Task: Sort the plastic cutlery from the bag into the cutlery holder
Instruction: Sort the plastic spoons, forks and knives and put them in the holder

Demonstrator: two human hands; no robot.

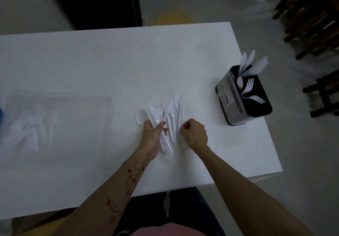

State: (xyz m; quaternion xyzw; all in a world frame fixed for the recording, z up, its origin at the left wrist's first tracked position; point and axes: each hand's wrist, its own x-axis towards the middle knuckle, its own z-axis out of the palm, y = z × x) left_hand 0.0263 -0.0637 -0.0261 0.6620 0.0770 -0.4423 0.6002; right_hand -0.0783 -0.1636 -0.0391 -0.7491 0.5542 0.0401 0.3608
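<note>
My left hand grips a bundle of white plastic cutlery by the handles, forks and knives fanning away from me. Beside it a loose pile of white cutlery with a spoon on top lies on the white table. My right hand is at the pile's right edge, fingers curled and pinching at a piece there. A single spoon lies left of my left hand. The black cutlery holder stands at the table's right edge, holding knives, a spoon and forks. The clear plastic bag lies at the left with several pieces inside.
The table's right edge runs just past the holder and its near edge is close to my body. Dark wooden chairs stand on the floor at the upper right. A blue object shows at the far left edge.
</note>
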